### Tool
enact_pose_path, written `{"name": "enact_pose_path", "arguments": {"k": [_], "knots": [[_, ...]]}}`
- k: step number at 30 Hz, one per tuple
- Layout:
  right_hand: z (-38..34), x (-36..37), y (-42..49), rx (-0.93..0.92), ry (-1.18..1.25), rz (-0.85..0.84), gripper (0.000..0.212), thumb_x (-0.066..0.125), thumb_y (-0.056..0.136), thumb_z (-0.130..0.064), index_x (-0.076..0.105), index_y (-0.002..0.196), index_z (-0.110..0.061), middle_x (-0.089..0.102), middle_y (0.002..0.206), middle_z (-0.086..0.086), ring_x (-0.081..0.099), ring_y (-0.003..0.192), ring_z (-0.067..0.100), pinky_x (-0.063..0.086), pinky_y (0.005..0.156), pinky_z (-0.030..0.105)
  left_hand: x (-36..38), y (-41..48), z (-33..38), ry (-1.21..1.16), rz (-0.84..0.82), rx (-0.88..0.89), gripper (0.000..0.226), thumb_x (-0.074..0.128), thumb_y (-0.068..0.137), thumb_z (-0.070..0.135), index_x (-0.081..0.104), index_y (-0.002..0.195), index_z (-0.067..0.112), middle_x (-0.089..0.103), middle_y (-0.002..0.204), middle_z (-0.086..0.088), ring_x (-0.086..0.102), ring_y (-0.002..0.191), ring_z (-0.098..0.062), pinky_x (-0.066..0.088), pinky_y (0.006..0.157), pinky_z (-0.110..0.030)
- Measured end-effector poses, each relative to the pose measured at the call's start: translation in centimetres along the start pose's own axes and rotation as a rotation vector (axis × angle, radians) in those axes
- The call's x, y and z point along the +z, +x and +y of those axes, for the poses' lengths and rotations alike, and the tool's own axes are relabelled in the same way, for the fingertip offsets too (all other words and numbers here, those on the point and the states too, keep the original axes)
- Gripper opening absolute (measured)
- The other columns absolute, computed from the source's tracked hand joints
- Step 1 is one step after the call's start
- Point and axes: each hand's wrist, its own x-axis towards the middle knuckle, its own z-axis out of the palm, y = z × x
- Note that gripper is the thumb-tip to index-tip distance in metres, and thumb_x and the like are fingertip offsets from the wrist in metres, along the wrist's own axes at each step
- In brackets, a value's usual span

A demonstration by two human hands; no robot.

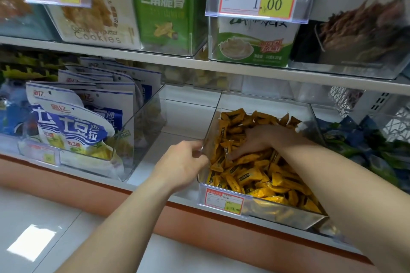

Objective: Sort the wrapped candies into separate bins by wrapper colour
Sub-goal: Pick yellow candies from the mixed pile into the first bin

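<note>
A clear plastic bin [264, 103] on the lower shelf is filled with several orange-wrapped candies [255, 175]. My right hand [259, 139] is inside it, palm down, its fingers spread over the pile; whether they hold a candy is hidden. My left hand [184, 159] grips the bin's left wall near its front corner. To the right, a second clear bin [346, 115] holds several blue and green wrapped candies [363, 142].
A clear bin [142, 122] of blue-and-white snack bags stands at the left, with a bare strip of white shelf [177, 117] between it and the orange bin. The upper shelf [155, 57] carries boxed snacks and price tags. An orange shelf edge [199, 224] runs along the front.
</note>
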Motion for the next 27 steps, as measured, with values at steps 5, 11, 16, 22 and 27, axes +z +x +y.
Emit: {"name": "enact_pose_path", "arguments": {"k": [5,11,16,22,27], "knots": [[0.5,0.2,0.6,-0.013,0.172,-0.057,0.155,0.065,0.029,-0.096,0.014,0.158,-0.026,0.015,0.165,0.001,0.017,0.151,0.028,0.021,0.118,0.047,0.2,0.1,0.2,-0.045,-0.005,0.013,0.029,0.058,0.091,0.022,0.07,0.116,0.033,0.068,0.081,0.019,0.067,0.079,-0.01,0.059,0.072,-0.035],[0.3,0.9,1.1,-0.143,0.471,-0.072,0.135,0.068,0.038,-0.095,0.03,0.153,-0.035,0.027,0.162,-0.004,0.028,0.147,0.026,0.027,0.118,0.05,0.4,-0.3,0.5,-0.094,-0.036,0.016,0.024,0.051,0.095,0.021,0.058,0.098,0.044,0.065,0.078,0.018,0.068,0.07,-0.019,0.06,0.053,-0.034],[-0.2,1.4,-0.2,-0.233,0.73,-0.164,0.077,0.064,0.058,-0.084,0.062,0.121,-0.041,0.058,0.137,-0.004,0.054,0.126,0.022,0.036,0.114,0.042,0.2,-0.3,0.5,-0.129,-0.059,0.021,0.022,0.052,0.098,0.023,0.062,0.108,0.039,0.067,0.085,0.018,0.068,0.076,-0.012,0.06,0.054,-0.028],[0.3,1.0,-1.5,-0.279,0.839,-0.142,0.046,0.063,0.07,-0.076,0.07,0.102,-0.043,0.073,0.111,-0.005,0.07,0.095,0.015,0.05,0.083,0.028,0.2,0.0,0.3,-0.116,-0.006,0.033,0.017,0.058,0.092,0.026,0.066,0.092,0.041,0.069,0.072,0.015,0.067,0.069,-0.011,0.061,0.059,-0.035],[1.1,-0.8,-2.5,-0.31,0.768,-0.244,0.046,0.07,0.063,-0.074,0.079,0.093,-0.04,0.076,0.101,-0.009,0.074,0.091,0.013,0.052,0.086,0.031,-0.1,0.4,-0.1,-0.078,-0.015,0.05,0.016,0.062,0.084,0.029,0.066,0.076,0.042,0.067,0.063,0.021,0.062,0.062,-0.001,0.05,0.057,-0.023]]}}
